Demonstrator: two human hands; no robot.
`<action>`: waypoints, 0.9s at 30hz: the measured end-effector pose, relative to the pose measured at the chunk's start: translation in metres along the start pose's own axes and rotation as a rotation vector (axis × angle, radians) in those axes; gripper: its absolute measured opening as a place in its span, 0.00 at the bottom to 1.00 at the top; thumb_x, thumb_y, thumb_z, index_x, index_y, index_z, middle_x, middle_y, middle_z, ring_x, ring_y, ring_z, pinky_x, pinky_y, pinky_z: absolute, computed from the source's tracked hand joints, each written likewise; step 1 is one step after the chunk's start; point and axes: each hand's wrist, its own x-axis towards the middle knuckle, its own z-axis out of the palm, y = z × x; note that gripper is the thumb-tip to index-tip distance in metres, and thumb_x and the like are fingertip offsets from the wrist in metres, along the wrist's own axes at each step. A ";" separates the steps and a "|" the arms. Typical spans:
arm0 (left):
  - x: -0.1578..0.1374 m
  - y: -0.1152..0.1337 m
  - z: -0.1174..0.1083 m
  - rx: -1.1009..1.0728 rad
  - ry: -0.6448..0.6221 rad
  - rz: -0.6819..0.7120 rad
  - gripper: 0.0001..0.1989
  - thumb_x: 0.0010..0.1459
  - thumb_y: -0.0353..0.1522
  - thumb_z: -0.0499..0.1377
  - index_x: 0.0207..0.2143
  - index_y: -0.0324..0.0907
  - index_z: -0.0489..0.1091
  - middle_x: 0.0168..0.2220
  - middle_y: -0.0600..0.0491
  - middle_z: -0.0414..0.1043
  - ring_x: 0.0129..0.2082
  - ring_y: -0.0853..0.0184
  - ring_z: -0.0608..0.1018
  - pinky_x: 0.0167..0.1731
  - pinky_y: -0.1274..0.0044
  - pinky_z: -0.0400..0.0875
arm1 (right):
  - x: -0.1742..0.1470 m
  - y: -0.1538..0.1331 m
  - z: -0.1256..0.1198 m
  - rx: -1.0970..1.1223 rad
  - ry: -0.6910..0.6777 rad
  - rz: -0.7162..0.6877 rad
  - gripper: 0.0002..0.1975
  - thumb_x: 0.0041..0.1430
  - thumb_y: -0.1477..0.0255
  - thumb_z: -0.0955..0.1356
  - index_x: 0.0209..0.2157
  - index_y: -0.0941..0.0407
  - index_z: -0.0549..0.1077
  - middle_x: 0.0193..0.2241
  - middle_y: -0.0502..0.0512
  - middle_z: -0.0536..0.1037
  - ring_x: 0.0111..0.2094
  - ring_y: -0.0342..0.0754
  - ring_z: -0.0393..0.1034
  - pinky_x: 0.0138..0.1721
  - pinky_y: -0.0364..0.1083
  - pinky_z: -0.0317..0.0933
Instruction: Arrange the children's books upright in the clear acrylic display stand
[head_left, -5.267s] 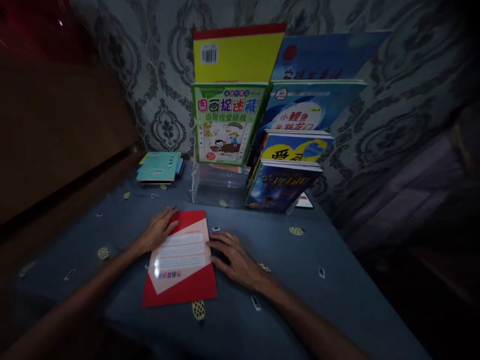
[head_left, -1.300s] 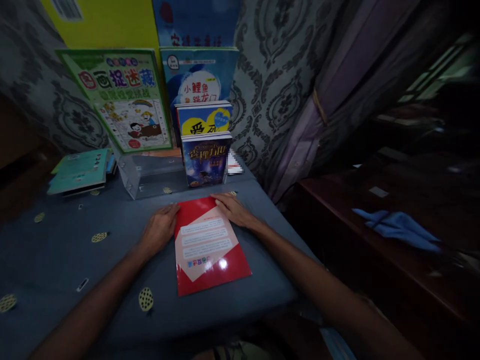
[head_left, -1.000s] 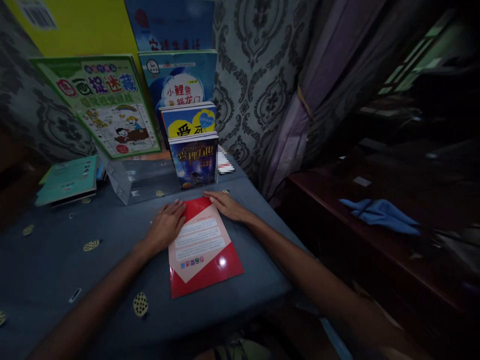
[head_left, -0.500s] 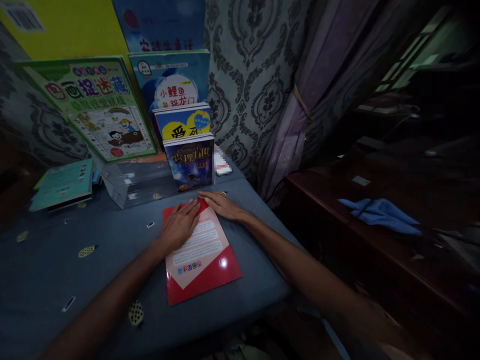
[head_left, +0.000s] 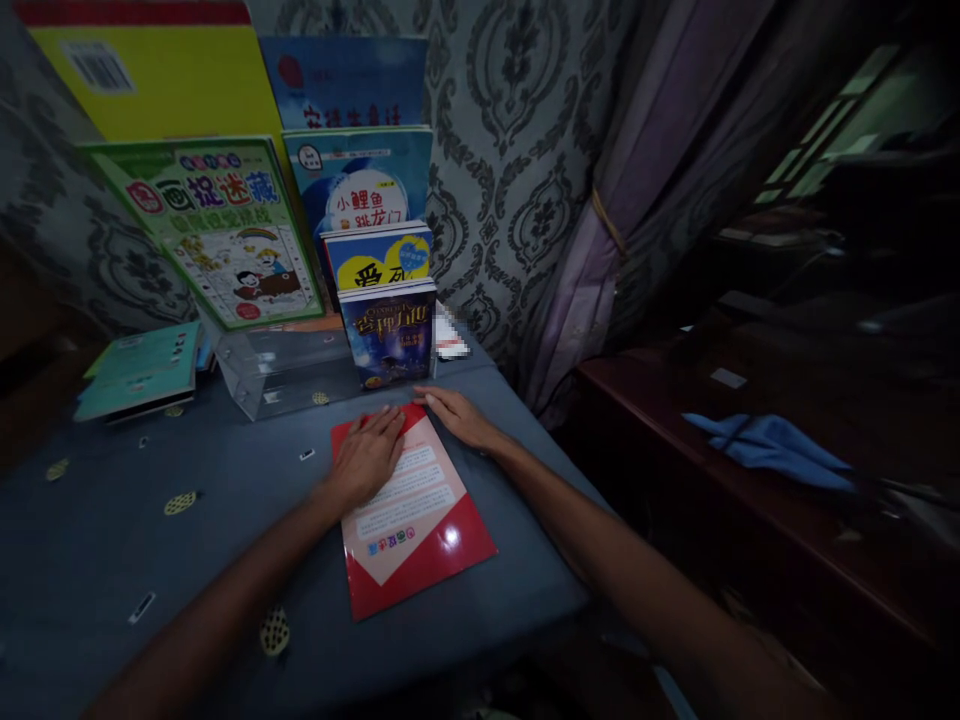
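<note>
A red book [head_left: 469, 535] with a pale printed panel lies flat on the cloth-covered table [head_left: 247, 560]. My left hand [head_left: 369, 455] rests flat on its upper left part, fingers stretched out, hiding some of the cover. Beside the book's upper right corner is my right hand [head_left: 457, 415], its fingers extended and nothing in it; whether it touches the edge I cannot tell. Just beyond the hands, a dark blue book [head_left: 391, 340] stands at the front of a clear acrylic stand [head_left: 281, 375].
Behind it stand a yellow-and-blue book [head_left: 382, 262], a light blue book [head_left: 360, 160], a green book [head_left: 217, 240] and a yellow book [head_left: 172, 90]. Several teal books [head_left: 142, 370] lie at left. A tied curtain [head_left: 577, 260] and a dark red surface [head_left: 675, 450] with blue cloth [head_left: 772, 450] are at right.
The view has shifted, so everything sits slightly lower and further right. My right hand has slid a little rightward off the red book's top corner. The left hand stays on the book.
</note>
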 end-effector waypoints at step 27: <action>-0.058 0.066 -0.032 -0.372 -0.250 0.567 0.22 0.71 0.35 0.45 0.65 0.45 0.60 0.66 0.53 0.59 0.67 0.62 0.59 0.69 0.63 0.46 | -0.003 -0.005 0.000 -0.192 -0.045 -0.020 0.20 0.70 0.66 0.59 0.56 0.57 0.72 0.54 0.60 0.76 0.56 0.53 0.70 0.58 0.54 0.61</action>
